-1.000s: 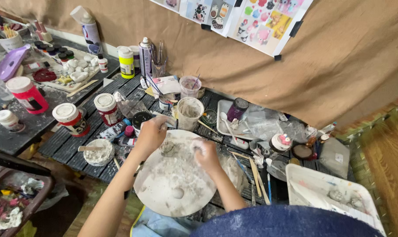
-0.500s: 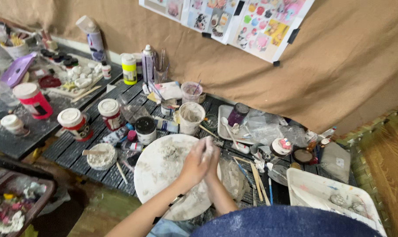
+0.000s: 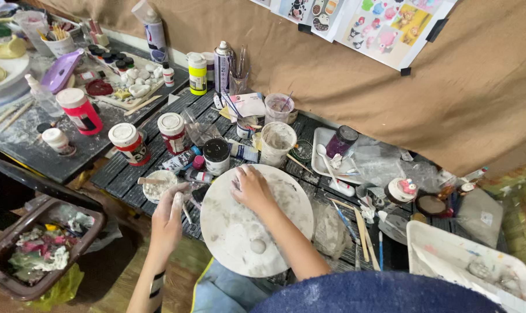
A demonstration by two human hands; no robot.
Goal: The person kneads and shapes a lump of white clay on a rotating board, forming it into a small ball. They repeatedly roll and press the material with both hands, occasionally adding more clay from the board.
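Round clay-smeared white board [image 3: 239, 232] flat on the dark slatted table [image 3: 124, 174]

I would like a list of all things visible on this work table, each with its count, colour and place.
Round clay-smeared board: one, whitish, front centre.
Small clay ball: one, pale, on the board.
White-lidded paint jars: three, red, left of the board.
Black-lidded jar: one, behind the board.
Clear plastic cup: one, cloudy, behind the board.
Small bowl: one, white, left of the board.
Yellow bottle: one, at the back.
Brown bin: one, lower left.
Left hand: clay-coated, beside the bowl.
Right hand: flat on the board.
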